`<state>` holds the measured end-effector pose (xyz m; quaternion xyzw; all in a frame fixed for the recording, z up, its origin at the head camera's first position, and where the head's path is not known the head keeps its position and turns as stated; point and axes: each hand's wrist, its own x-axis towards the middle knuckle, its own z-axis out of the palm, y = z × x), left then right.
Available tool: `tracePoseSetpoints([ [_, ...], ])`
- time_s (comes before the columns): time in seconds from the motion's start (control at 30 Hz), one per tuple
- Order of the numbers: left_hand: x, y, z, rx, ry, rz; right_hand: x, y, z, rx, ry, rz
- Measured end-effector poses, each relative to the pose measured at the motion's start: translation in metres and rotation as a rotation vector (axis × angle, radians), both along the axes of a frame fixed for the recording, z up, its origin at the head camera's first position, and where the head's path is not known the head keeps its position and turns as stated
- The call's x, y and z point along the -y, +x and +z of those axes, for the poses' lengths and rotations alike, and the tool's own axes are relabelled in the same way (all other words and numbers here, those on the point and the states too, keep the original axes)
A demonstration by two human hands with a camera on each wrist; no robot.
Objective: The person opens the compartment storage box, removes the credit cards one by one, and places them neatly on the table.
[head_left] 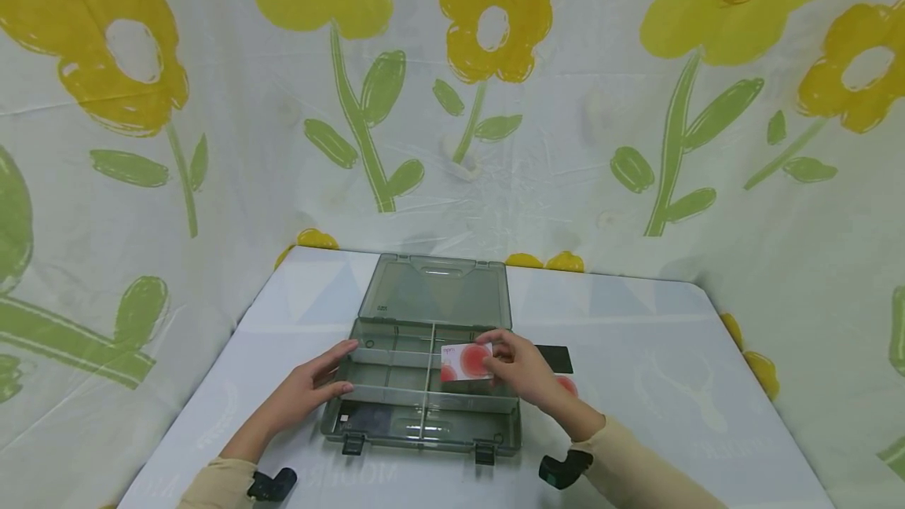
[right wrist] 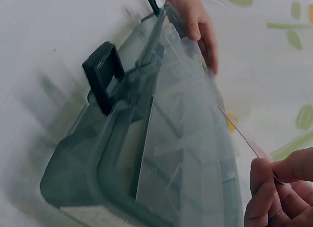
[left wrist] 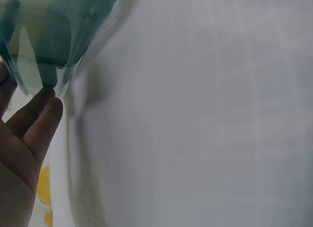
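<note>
Nearest: two latches (head_left: 353, 444) hang unfastened at the front of a translucent grey-green compartment box (head_left: 433, 441); dark flat piece (head_left: 368, 419) in its front-left compartment. Left hand (head_left: 304, 393): thumb and fingers spread wide, fingertips against the box's left side. Right hand (head_left: 523, 371): thumb and fingers pinch a white card with red circles (head_left: 461, 366), upright above the right-hand middle compartment. Right of box: black card (head_left: 558, 358) on table. Beyond: lid (head_left: 438, 293) folded back; flower-print cloth (head_left: 566, 148) behind.
</note>
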<state>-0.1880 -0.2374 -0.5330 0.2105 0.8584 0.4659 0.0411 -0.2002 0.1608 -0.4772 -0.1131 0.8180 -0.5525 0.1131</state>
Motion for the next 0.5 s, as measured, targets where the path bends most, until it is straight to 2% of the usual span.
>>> tracePoseSetpoints([
  [0.27,0.0,-0.001,-0.001,0.003,0.004,-0.003,-0.013,0.005,0.004,0.004,0.014,-0.041],
  [0.5,0.0,0.0,-0.001,0.001,-0.004,0.001,-0.029,0.006,0.005,-0.014,0.059,-0.046],
])
